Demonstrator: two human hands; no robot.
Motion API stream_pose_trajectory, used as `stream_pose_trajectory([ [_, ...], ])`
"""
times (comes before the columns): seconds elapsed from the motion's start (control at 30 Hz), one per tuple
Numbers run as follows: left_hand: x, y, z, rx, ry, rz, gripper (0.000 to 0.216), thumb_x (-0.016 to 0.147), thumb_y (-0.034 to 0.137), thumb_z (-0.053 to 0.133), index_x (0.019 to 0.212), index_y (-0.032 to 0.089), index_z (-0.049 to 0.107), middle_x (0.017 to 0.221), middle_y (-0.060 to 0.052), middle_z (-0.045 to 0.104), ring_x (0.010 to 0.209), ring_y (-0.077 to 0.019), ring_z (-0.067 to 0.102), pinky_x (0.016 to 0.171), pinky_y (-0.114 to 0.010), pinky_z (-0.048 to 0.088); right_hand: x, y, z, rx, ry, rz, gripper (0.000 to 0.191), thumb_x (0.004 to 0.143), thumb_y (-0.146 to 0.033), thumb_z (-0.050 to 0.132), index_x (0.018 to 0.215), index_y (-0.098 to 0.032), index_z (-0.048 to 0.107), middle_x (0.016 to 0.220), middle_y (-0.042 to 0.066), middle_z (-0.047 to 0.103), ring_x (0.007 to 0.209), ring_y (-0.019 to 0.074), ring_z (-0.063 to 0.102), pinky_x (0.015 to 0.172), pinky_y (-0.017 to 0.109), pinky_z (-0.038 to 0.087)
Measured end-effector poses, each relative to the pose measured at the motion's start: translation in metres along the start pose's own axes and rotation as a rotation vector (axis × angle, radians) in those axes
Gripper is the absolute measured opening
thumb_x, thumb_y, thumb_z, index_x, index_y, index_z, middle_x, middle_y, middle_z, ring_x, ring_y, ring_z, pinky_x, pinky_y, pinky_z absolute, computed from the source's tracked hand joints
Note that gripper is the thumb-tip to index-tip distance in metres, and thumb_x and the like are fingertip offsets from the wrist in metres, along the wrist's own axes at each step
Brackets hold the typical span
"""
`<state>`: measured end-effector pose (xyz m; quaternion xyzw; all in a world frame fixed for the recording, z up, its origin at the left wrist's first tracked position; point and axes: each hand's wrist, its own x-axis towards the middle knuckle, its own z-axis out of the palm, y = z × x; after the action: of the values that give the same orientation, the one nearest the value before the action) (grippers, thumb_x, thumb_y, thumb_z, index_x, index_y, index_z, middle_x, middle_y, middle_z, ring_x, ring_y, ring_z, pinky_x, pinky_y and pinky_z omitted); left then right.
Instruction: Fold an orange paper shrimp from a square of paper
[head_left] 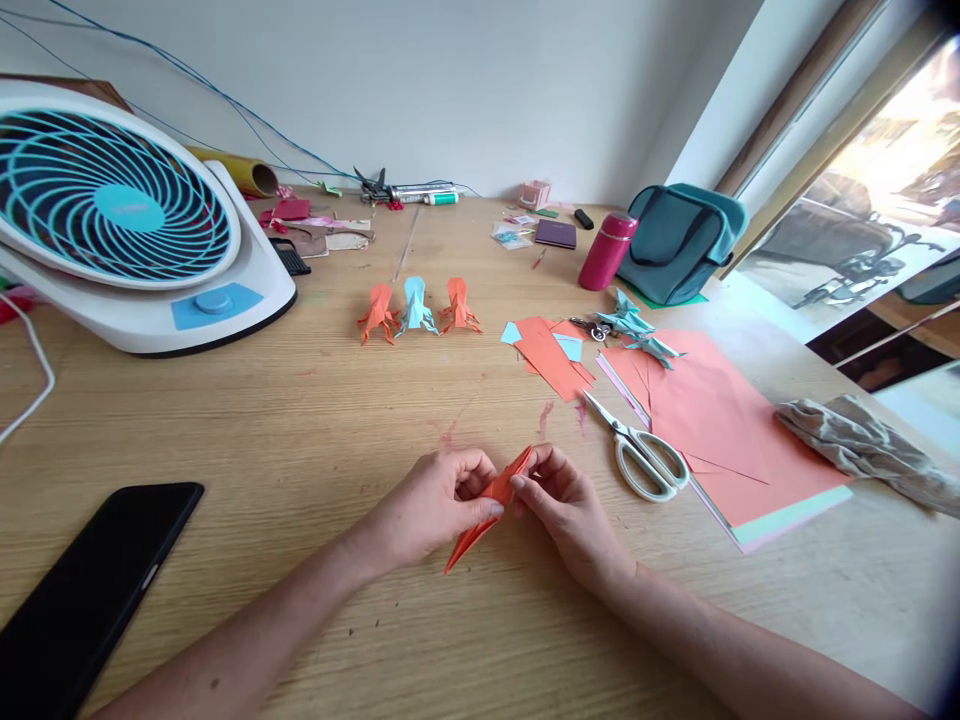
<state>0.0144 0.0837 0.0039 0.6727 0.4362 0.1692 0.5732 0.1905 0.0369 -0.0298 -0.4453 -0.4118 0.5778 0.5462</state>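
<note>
A folded orange paper piece [491, 505] lies slanted on the wooden table [300, 430], its lower tip pointing toward me. My left hand [435, 505] is closed on its middle, fingers curled over the fold. My right hand [566, 510] pinches its upper end between thumb and fingers. Farther back stand three finished paper figures in a row: orange [379, 312], light blue [416, 305], orange [459, 305].
White-handled scissors [641, 450] lie right of my hands beside a stack of orange paper sheets [720, 430]. A black phone [82, 590] lies at front left, a white and blue fan [127, 220] at back left. A pink bottle [606, 250], teal bag [679, 240] and grey cloth [862, 445] sit to the right.
</note>
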Motion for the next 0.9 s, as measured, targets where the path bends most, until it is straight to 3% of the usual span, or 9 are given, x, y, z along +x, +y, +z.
stream_pose_trajectory([
  [0.17, -0.003, 0.004, 0.007, -0.022, -0.004, 0.006, 0.027, 0.069, 0.024, 0.071, 0.073, 0.02, 0.045, 0.061, 0.009, 0.048, 0.058, -0.0099, 0.044, 0.054, -0.02, 0.033, -0.017, -0.001, -0.01, -0.013, 0.033, 0.022, 0.038, 0.077, -0.05, 0.082, 0.079, -0.022, 0.056, 0.071, -0.003, 0.057, 0.059, 0.0106, 0.051, 0.06, 0.026, 0.048],
  [0.43, -0.002, -0.001, 0.006, 0.031, -0.056, 0.002, 0.02, 0.071, 0.029, 0.071, 0.069, 0.019, 0.054, 0.06, 0.006, 0.052, 0.057, -0.0105, 0.045, 0.053, -0.021, 0.032, -0.025, 0.001, -0.015, -0.028, 0.04, 0.022, 0.035, 0.074, -0.046, 0.085, 0.08, -0.021, 0.062, 0.074, -0.002, 0.06, 0.062, 0.0111, 0.05, 0.061, 0.025, 0.045],
  [0.63, -0.006, 0.001, 0.003, 0.068, -0.103, -0.047, 0.013, 0.073, 0.026, 0.069, 0.073, 0.019, 0.058, 0.063, 0.006, 0.056, 0.06, -0.0113, 0.048, 0.054, -0.021, 0.035, -0.028, 0.002, -0.027, -0.169, -0.084, 0.028, 0.024, 0.079, -0.037, 0.083, 0.081, -0.02, 0.066, 0.076, -0.001, 0.063, 0.069, 0.0127, 0.053, 0.064, 0.026, 0.042],
  [0.77, -0.007, 0.001, 0.006, 0.058, -0.076, -0.091, 0.014, 0.075, 0.029, 0.069, 0.075, 0.019, 0.059, 0.063, 0.006, 0.056, 0.059, -0.0112, 0.049, 0.053, -0.021, 0.035, -0.03, 0.001, -0.032, -0.214, -0.022, 0.07, 0.024, 0.083, -0.039, 0.079, 0.08, -0.019, 0.066, 0.074, 0.0, 0.065, 0.066, 0.0119, 0.052, 0.059, 0.025, 0.039],
  [0.9, -0.006, 0.0, 0.01, 0.053, -0.039, -0.102, 0.016, 0.077, 0.03, 0.07, 0.076, 0.019, 0.059, 0.064, 0.006, 0.056, 0.06, -0.0109, 0.049, 0.054, -0.021, 0.036, -0.028, -0.001, -0.031, -0.172, 0.017, 0.043, 0.028, 0.082, -0.042, 0.078, 0.077, -0.019, 0.064, 0.076, 0.001, 0.07, 0.067, 0.0131, 0.057, 0.061, 0.026, 0.043],
])
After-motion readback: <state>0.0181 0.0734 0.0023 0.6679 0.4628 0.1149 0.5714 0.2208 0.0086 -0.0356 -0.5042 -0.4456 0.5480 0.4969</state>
